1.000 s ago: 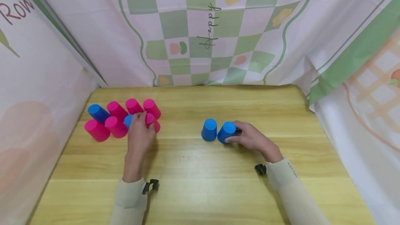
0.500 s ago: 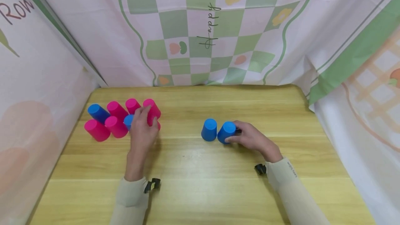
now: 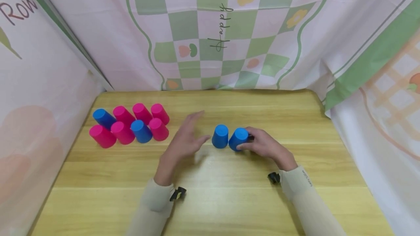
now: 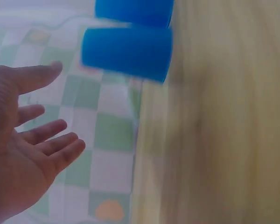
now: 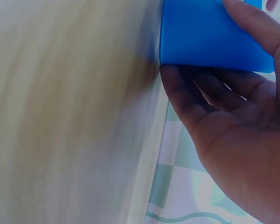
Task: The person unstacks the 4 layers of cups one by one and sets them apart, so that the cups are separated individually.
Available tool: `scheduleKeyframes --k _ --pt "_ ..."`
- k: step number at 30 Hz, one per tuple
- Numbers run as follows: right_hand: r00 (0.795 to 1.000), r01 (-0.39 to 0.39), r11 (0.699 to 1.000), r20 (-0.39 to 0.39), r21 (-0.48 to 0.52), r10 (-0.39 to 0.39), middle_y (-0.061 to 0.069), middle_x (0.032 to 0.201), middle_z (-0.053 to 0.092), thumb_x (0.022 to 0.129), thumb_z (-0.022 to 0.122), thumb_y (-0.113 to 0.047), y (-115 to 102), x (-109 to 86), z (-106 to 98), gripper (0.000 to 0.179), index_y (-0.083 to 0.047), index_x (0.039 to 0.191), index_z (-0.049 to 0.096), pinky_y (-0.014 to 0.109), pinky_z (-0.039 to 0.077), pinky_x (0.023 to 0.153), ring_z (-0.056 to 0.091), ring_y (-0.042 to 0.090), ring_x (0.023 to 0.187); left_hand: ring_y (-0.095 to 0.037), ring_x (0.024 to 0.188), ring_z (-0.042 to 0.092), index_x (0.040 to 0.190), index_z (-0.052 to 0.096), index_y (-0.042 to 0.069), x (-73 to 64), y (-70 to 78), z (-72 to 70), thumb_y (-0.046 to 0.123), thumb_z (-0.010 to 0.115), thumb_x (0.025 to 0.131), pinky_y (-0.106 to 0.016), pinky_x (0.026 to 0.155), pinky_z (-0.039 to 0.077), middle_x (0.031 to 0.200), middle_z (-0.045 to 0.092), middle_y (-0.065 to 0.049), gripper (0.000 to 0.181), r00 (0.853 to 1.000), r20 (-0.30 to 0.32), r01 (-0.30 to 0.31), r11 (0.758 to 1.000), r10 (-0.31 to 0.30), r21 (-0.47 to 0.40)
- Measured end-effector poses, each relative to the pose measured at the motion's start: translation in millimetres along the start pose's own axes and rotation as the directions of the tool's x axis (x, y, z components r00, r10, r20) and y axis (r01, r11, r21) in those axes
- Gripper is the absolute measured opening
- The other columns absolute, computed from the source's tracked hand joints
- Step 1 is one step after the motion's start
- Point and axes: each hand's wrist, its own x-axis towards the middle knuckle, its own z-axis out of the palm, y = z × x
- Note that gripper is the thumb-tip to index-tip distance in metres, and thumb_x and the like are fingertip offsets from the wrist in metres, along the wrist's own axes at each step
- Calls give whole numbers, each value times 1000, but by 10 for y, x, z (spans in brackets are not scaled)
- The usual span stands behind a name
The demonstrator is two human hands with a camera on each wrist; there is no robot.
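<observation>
Two blue cups stand upside down side by side at the table's middle. My right hand [image 3: 264, 143] grips the right blue cup [image 3: 238, 139], its thumb on the near side and fingers round the far side; the right wrist view shows the thumb lying along the cup wall [image 5: 210, 37]. To the left of the other blue cup [image 3: 220, 136], my left hand [image 3: 185, 137] hovers with fingers spread and nothing in them. In the left wrist view that hand's palm [image 4: 23, 163] faces the blue cup [image 4: 126, 53], with a gap between.
Two rows of upturned cups stand at the table's left: several pink cups [image 3: 123, 133], a blue cup [image 3: 142, 131] in the front row and another blue cup [image 3: 104, 119] at the back left. A patterned curtain [image 3: 210, 46] hangs behind the wooden table [image 3: 223, 199].
My left hand has let go of the front-row pink cup at the right end and moved right, towards the two blue cups. My right hand keeps its grip in the same place.
</observation>
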Motion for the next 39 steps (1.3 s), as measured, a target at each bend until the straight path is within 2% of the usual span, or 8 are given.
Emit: scheduleKeyframes --k 5,9,13,19,27,39 --pt "1000 15 1000 -1 -2 -15 -3 98 66 86 74 -39 15 9 2 25 -25 104 64 38 52 85 59 21 88 -21 142 34 156 20 26 59 117 231 34 73 88 -44 113 36 157 30 1 86 990 141 -10 1000 12 -15" --pt "1000 8 1000 -4 -8 -8 -3 98 66 86 74 -41 19 4 1 25 -26 104 63 38 51 85 59 22 88 -23 142 35 157 18 22 67 199 370 31 69 92 -44 114 35 158 30 -2 84 980 192 -46 999 46 -1" --pt "1000 18 1000 -5 -18 -18 -4 99 66 86 73 -42 20 7 5 27 -25 104 63 38 52 86 59 21 89 -23 138 42 157 20 22 66 228 465 28 64 95 -43 111 39 154 35 -4 76 982 179 -73 994 59 75" --pt "1000 30 999 -5 -20 -30 -5 100 67 86 74 -41 30 18 15 27 -25 104 63 38 52 88 60 20 90 -23 131 48 155 26 22 73 235 514 22 62 97 -42 107 43 145 45 -5 69 989 145 -60 989 39 138" --pt "1000 2 1000 -2 -21 -2 -6 102 67 85 74 -43 24 18 6 28 -26 106 64 40 52 90 61 19 92 -22 127 51 153 32 17 67 240 540 23 64 95 -41 106 45 140 47 -5 66 988 152 -43 985 18 165" --pt "1000 14 1000 -5 -18 -14 -5 104 67 86 74 -41 14 5 -4 29 -25 108 64 41 52 90 61 18 94 -23 128 50 153 31 20 49 221 533 24 62 96 -42 105 45 142 47 -4 65 989 148 -14 985 -12 170"
